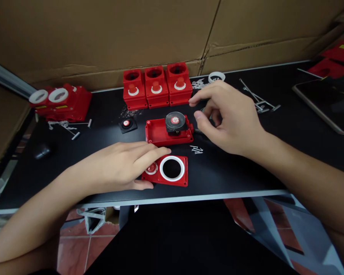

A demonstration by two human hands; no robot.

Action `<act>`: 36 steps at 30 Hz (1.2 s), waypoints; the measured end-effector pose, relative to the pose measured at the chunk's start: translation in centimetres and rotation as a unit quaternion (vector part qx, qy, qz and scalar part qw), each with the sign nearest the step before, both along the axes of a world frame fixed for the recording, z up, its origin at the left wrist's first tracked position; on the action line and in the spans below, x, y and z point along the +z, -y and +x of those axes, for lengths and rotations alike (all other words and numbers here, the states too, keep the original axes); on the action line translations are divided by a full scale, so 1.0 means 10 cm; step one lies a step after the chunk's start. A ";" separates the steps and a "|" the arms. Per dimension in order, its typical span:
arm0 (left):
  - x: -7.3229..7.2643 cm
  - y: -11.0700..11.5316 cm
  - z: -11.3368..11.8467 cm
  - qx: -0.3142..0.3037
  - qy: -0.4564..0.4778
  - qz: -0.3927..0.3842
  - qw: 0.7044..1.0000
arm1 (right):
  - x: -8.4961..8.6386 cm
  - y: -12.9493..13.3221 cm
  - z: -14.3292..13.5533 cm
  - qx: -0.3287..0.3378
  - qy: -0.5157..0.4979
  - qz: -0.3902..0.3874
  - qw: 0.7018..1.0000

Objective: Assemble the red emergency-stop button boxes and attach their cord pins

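The red rectangular cover plate with a white-ringed round opening [160,180] lies flat near the front edge of the bench [232,179], under your left hand [126,164]. The fingers of that hand grasp its left end, thumb along the near edge and the others over the far side, partly covering the small red dome button [151,169]. Keep that hold light, and bear on the flat margin rather than the dome or white ring.

Just beyond the plate is the shallow red rectangular plastic tray [156,131]; the black square-based part with a clear round disc and red-and-white centre [175,121] sits tilted over its right half. Your right hand [232,114] hovers just right of it, fingers released, thumb and forefinger parted with nothing visible between them. To handle that part well, take it by its black sides, off the disc, which probably marks easily.

Keep your wrist clear of the loose silver screws [197,149] just beside the tray's near side; a brush could scatter them. Left of the tray lies a flat black square piece with a red-and-white centre [127,124]. Farther back, three upright red boxes with domed buttons [157,100] stand against the cardboard wall [103,38].
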State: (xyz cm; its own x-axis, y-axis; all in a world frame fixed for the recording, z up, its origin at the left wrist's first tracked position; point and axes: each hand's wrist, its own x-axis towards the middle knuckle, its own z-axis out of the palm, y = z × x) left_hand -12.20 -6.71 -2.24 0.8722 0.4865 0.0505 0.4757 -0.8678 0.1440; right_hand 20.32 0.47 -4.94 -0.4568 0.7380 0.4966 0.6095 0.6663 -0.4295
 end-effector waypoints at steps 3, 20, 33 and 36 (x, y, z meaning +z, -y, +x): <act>0.03 0.02 -0.02 0.003 -0.017 0.008 1.000 | 0.00 -0.01 0.00 0.006 -0.007 0.010 1.000; 0.13 -0.17 -0.18 0.093 0.277 -0.186 0.938 | 0.07 0.04 0.07 0.135 -0.150 0.101 0.974; -0.18 -0.18 0.05 0.211 0.351 0.012 0.912 | 0.02 0.00 0.07 0.136 -0.058 -0.040 0.988; -0.22 -0.23 0.05 0.200 0.343 0.034 0.917 | 0.04 0.03 0.05 0.126 -0.065 -0.091 0.986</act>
